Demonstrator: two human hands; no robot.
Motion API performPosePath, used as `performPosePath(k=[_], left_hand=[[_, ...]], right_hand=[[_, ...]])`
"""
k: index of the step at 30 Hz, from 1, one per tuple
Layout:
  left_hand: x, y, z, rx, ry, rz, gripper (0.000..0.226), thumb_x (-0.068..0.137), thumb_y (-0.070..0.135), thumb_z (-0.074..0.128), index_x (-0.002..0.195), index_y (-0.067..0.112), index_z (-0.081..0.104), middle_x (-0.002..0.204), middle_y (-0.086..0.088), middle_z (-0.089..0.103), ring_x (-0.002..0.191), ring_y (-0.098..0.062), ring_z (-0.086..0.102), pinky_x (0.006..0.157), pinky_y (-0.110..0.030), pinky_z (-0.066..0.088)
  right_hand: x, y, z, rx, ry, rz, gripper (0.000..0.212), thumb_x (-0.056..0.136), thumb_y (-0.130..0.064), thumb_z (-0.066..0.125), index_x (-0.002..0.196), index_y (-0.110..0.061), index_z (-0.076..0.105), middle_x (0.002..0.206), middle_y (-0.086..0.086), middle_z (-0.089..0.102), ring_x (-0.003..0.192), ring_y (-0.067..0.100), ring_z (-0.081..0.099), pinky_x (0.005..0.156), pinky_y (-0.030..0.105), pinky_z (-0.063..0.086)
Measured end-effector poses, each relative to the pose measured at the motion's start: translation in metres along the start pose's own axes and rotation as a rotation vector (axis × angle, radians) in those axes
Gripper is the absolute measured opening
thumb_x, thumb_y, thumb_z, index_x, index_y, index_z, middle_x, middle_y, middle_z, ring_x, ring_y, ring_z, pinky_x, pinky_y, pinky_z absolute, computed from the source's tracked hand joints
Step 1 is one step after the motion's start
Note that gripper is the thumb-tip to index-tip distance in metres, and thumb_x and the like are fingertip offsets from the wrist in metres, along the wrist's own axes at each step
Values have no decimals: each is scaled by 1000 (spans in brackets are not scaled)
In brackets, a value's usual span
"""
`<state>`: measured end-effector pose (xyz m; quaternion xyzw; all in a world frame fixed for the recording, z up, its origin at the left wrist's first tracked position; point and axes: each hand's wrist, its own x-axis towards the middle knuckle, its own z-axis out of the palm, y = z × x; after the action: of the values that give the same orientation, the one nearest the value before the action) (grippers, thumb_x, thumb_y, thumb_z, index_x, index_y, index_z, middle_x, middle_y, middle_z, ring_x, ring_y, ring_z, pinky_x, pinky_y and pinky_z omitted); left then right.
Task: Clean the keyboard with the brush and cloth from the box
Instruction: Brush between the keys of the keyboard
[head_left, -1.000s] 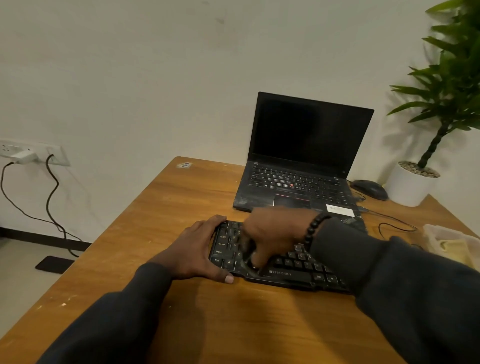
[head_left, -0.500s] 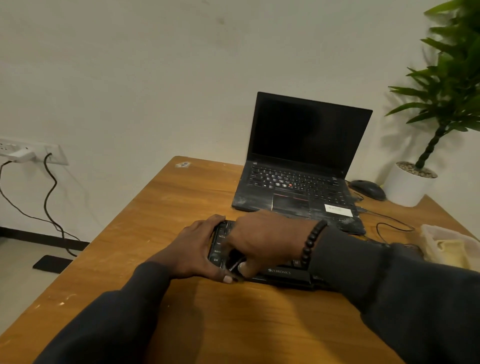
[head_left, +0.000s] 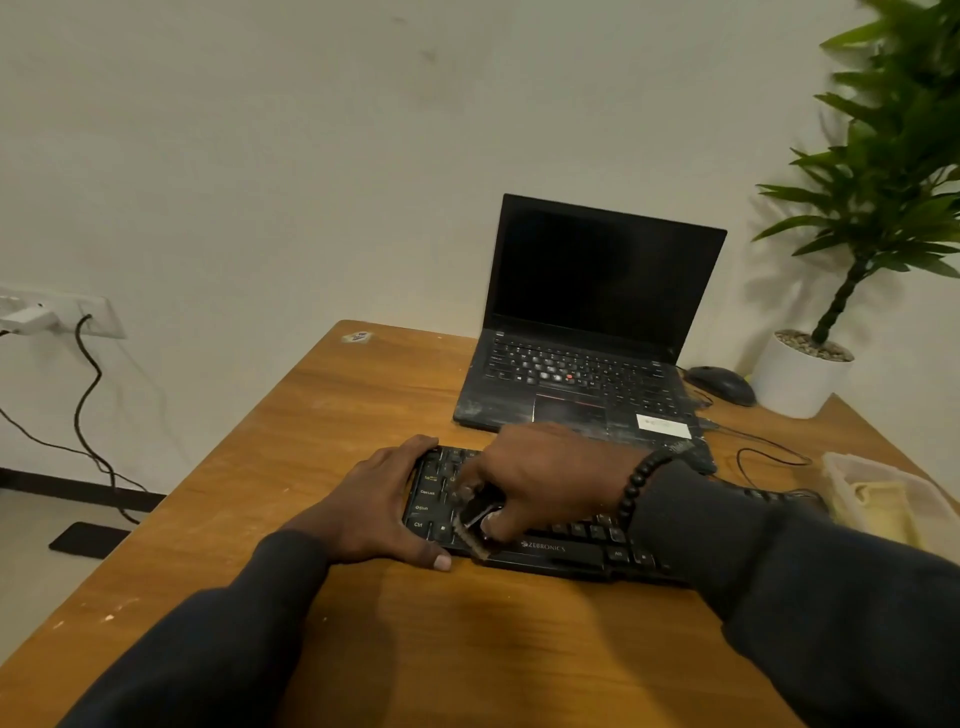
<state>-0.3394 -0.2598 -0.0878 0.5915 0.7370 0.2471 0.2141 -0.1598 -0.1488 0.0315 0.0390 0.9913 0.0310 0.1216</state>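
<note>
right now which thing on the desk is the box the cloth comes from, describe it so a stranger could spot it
Start at the open laptop at the back of the wooden table, then go to the table's right edge. The box is a pale translucent plastic tub holding a yellowish cloth; the white pot behind it is opaque and holds a plant.

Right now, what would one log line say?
step: brushing keyboard | right hand: grips brush | left hand: steadies keyboard's left end
</note>
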Motion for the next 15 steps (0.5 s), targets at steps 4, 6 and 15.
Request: performPosePath(k=[4, 6, 15], left_hand=[[0, 1, -1, -26, -2, 10, 132, 43, 81, 80, 150, 46, 10, 145, 11, 32, 128, -14, 34, 113, -42, 35], [-1, 1, -1, -36, -6, 16, 132, 43, 79, 80, 150, 47, 10, 143, 14, 31, 128, -13, 34, 113, -42, 35], [2, -4, 1, -19, 8, 20, 134, 40, 87, 76, 149, 49, 9, 144, 11, 34, 129, -14, 36, 112, -44, 37]], right_hand=[[-8, 29, 2, 42, -63, 103, 37, 84, -45, 66, 114, -23, 61, 94, -6, 63, 87, 12, 59, 77, 32, 57], [-12, 49, 0, 18, -45, 182, 38, 85, -45, 65, 117, -25, 60, 100, -6, 63, 93, 12, 59, 81, 30, 55], [6, 75, -2, -260, -2, 193, 35, 89, -39, 63, 118, -22, 56, 98, -5, 62, 88, 12, 58, 77, 26, 52]])
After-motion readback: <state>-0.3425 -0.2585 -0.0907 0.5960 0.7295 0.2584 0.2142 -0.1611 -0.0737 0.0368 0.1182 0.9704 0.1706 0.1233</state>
